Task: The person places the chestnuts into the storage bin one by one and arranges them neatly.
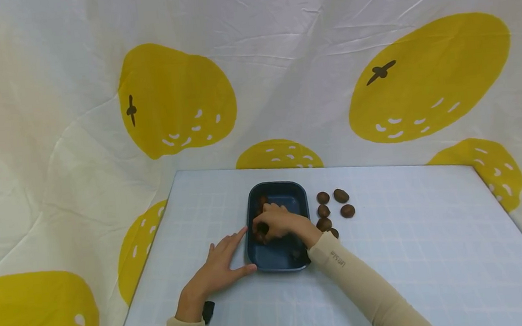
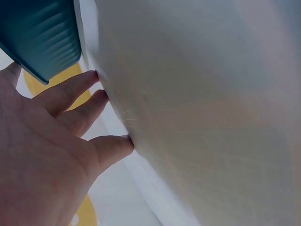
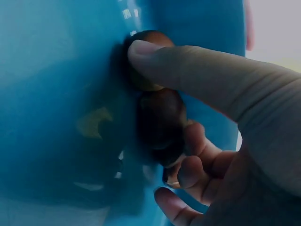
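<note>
A dark blue rectangular tray [image 1: 269, 259] stands on the table, with several brown chestnuts [image 1: 262, 200] along its left wall. Reaching into it, my right hand [image 1: 277, 220] holds a chestnut. In the right wrist view the thumb presses on one chestnut [image 3: 157, 38], and the curled fingertips touch others in the row, such as a darker chestnut [image 3: 162, 115]. My left hand [image 1: 216, 271] is spread beside the tray's left side, fingertips at its outer wall. The left wrist view shows that hand [image 2: 51, 146] with straight fingers, one touching the tray [image 2: 51, 44].
Right of the tray, several loose chestnuts [image 1: 323, 198] lie on the pale checked tablecloth [image 1: 417, 242]; some are close to the right forearm. A small black object [image 1: 208, 310] shows by the left wrist. A lemon-patterned curtain [image 1: 282, 88] hangs behind the table.
</note>
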`<state>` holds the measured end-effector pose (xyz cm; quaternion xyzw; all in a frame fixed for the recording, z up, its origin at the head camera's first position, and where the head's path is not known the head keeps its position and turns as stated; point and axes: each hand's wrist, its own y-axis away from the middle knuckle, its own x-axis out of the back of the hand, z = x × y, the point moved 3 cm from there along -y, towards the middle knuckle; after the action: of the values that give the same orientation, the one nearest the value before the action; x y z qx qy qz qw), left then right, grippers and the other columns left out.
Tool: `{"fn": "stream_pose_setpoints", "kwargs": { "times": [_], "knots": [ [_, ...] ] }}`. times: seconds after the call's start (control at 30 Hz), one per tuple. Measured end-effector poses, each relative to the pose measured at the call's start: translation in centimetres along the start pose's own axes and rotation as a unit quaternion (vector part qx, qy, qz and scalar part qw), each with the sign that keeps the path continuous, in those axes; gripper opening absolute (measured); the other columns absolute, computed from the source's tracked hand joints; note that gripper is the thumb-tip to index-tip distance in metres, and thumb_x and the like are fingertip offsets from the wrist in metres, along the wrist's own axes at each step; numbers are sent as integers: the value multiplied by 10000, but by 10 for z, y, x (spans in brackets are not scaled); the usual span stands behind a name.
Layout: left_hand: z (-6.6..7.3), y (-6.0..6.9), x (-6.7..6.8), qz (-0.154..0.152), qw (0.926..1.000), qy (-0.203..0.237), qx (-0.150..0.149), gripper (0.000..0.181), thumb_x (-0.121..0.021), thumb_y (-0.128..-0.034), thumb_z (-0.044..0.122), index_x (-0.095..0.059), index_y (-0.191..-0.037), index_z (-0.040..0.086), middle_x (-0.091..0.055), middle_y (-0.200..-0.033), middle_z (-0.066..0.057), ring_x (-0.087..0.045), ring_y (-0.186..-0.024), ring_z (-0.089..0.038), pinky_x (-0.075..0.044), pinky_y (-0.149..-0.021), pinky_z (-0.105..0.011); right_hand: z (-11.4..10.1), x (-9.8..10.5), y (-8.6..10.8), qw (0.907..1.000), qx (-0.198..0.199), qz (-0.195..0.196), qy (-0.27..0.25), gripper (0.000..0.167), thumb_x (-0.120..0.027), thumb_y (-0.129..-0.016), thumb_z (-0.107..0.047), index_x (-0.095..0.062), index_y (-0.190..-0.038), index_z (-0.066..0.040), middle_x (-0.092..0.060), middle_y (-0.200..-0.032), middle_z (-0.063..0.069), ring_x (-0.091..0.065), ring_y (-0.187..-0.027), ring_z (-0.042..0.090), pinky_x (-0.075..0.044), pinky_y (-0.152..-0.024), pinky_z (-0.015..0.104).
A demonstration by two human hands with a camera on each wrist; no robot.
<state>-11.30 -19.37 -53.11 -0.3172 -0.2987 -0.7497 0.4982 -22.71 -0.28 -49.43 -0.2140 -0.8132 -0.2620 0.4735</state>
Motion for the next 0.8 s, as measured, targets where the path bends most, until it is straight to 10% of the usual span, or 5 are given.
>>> {"fn": "stream_pose_setpoints", "kwargs": {
  "times": [0.43, 0.8],
  "knots": [
    [3, 0, 1, -18, 10000, -12, 29, 965, -583, -798, 802, -59, -1563, 535, -237, -1636, 15, -187, -1491, -321, -29, -1142, -669, 1, 27, 13, 9958, 270, 562, -676, 304, -821, -852, -280, -717, -1135, -246, -551, -1111, -23, -494, -1023, 163, -439, -870, 423],
    [3, 2, 2, -19, 10000, 20, 35, 955, -599, -808, 781, -83, -1568, 521, -233, -1640, 8, -187, -1490, -333, -29, -1140, -674, 22, 56, 47, 9609, 443, 1790, -2066, 356, -760, -919, -226, -676, -1245, -111, -621, -1152, 144, -602, -1006, 324, -525, -855, 444]
  ]
}}
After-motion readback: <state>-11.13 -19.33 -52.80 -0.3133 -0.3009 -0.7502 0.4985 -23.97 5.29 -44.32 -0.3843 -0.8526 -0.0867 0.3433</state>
